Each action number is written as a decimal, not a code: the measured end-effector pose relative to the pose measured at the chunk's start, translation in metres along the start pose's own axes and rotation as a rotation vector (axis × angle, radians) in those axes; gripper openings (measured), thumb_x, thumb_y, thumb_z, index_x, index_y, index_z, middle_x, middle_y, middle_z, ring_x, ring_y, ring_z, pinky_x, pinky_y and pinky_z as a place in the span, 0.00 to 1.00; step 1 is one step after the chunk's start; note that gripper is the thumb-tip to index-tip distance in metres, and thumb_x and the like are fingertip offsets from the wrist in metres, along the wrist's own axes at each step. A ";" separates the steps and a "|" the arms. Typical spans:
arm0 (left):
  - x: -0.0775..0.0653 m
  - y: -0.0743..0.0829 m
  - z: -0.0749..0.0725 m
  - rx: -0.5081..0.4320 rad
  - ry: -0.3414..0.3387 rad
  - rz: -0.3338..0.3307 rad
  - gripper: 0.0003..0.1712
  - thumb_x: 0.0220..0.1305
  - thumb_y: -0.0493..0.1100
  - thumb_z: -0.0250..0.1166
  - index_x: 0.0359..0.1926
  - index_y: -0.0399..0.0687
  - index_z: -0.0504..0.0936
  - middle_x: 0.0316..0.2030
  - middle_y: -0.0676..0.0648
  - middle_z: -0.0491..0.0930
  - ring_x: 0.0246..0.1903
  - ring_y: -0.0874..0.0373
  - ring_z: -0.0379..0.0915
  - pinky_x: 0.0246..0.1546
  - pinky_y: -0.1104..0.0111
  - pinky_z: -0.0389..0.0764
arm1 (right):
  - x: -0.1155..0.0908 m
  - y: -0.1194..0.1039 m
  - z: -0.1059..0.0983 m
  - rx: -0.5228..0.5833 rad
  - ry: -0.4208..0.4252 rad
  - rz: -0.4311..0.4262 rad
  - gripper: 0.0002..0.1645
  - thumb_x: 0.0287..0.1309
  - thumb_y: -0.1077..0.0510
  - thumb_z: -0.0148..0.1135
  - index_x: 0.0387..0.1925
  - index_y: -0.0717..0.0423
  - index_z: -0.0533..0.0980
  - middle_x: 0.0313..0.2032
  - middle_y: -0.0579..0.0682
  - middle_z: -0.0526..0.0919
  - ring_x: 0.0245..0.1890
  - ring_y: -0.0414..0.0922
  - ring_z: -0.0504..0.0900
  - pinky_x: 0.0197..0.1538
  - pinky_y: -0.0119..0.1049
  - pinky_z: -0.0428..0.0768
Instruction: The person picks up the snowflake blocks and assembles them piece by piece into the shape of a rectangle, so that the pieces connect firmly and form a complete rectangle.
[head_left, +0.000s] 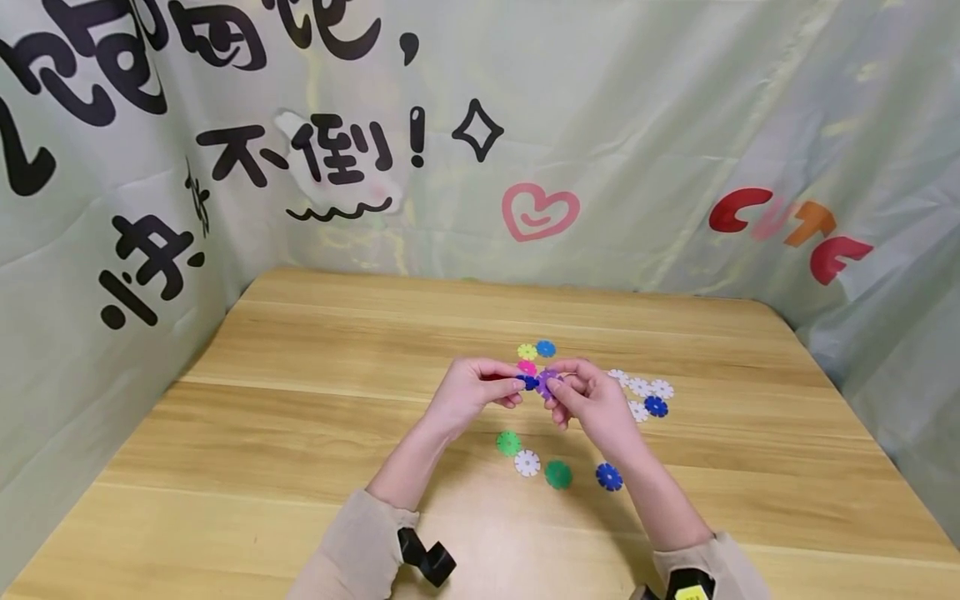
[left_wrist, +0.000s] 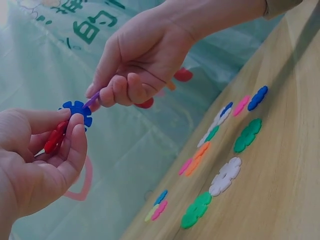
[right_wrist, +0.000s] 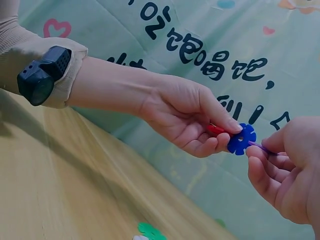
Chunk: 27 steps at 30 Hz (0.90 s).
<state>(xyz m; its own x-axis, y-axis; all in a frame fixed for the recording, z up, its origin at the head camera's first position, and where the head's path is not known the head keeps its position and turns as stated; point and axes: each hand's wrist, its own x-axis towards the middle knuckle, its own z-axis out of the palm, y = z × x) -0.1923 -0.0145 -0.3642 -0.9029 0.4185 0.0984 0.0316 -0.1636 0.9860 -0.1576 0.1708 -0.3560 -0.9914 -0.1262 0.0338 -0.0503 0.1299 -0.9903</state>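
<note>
Blue meets purple above the table point(head_left: 300, 467): in the head view the left hand point(head_left: 467, 394) pinches the blue disc point(head_left: 529, 382) and the right hand point(head_left: 596, 404) pinches the purple disc point(head_left: 550, 383), thumbs and fingertips closed on small edges, with loose discs point(head_left: 558, 474) lying around beneath. Grips this slight look easy to lose — a slip could drop a piece among the others. From the left wrist, the red disc point(left_wrist: 54, 137) also shows in the left hand, next to the blue; fingers hide whether those two are joined. If they are only held together, a hard push from the right could work the red loose. Purple stands edge-on at the blue's notched rim, so a poor line-up with a slot might make it skid or twist the blue round. From the right wrist, the same edge reaches the blue's rim, but how deep it sits I cannot tell — if it is barely in, easing the right fingers too soon would probably let it fall.
</note>
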 end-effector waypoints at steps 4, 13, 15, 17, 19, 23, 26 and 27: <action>0.000 -0.001 0.001 0.027 0.007 0.013 0.10 0.56 0.26 0.62 0.38 0.20 0.78 0.28 0.38 0.82 0.22 0.62 0.77 0.31 0.68 0.81 | 0.000 0.001 0.001 0.051 -0.002 0.024 0.13 0.64 0.65 0.52 0.48 0.69 0.68 0.24 0.52 0.78 0.19 0.41 0.75 0.24 0.30 0.77; 0.000 -0.003 0.005 0.059 0.038 0.024 0.09 0.55 0.26 0.63 0.37 0.22 0.80 0.33 0.35 0.82 0.22 0.63 0.77 0.31 0.66 0.81 | 0.001 0.003 0.004 0.155 0.008 0.051 0.10 0.64 0.68 0.51 0.45 0.71 0.67 0.23 0.49 0.78 0.18 0.39 0.74 0.22 0.28 0.75; 0.001 -0.003 0.006 0.074 0.040 0.027 0.08 0.55 0.26 0.64 0.37 0.23 0.81 0.34 0.34 0.82 0.22 0.63 0.77 0.31 0.66 0.81 | 0.000 0.003 0.004 0.162 0.015 0.044 0.10 0.64 0.68 0.51 0.44 0.71 0.67 0.23 0.50 0.78 0.18 0.39 0.74 0.21 0.28 0.75; 0.001 -0.002 0.007 0.086 0.040 0.033 0.08 0.54 0.26 0.64 0.37 0.23 0.81 0.34 0.34 0.82 0.22 0.63 0.77 0.31 0.66 0.81 | 0.000 0.003 0.004 0.162 0.019 0.038 0.09 0.63 0.68 0.51 0.44 0.71 0.67 0.24 0.51 0.78 0.18 0.39 0.74 0.21 0.28 0.75; 0.001 -0.002 0.007 0.095 0.043 0.035 0.08 0.54 0.26 0.64 0.36 0.23 0.81 0.33 0.34 0.82 0.21 0.63 0.77 0.31 0.66 0.81 | 0.000 0.004 0.005 0.160 0.022 0.035 0.09 0.63 0.68 0.51 0.44 0.70 0.67 0.24 0.51 0.78 0.18 0.39 0.74 0.22 0.28 0.75; 0.001 -0.002 0.007 0.097 0.047 0.038 0.08 0.55 0.27 0.64 0.36 0.23 0.81 0.32 0.33 0.82 0.22 0.63 0.77 0.31 0.66 0.81 | 0.000 0.004 0.004 0.176 0.009 0.041 0.10 0.64 0.67 0.51 0.45 0.71 0.67 0.24 0.50 0.78 0.18 0.39 0.74 0.22 0.28 0.75; 0.001 -0.004 0.006 0.070 0.044 0.034 0.09 0.55 0.26 0.62 0.37 0.22 0.80 0.32 0.31 0.81 0.22 0.63 0.77 0.31 0.66 0.81 | 0.001 0.005 0.004 0.186 0.002 0.050 0.12 0.65 0.66 0.50 0.47 0.71 0.67 0.24 0.50 0.78 0.19 0.40 0.75 0.23 0.28 0.76; 0.001 -0.005 0.006 0.060 0.042 0.037 0.09 0.56 0.26 0.62 0.38 0.21 0.79 0.32 0.31 0.81 0.23 0.62 0.78 0.32 0.66 0.81 | 0.001 0.005 0.004 0.187 0.000 0.053 0.13 0.66 0.65 0.49 0.48 0.71 0.67 0.24 0.50 0.78 0.19 0.40 0.75 0.24 0.28 0.76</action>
<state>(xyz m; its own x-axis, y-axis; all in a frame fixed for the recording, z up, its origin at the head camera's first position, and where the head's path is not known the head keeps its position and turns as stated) -0.1913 -0.0078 -0.3680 -0.9176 0.3756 0.1305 0.0900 -0.1236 0.9882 -0.1584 0.1670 -0.3618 -0.9921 -0.1242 -0.0187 0.0249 -0.0489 -0.9985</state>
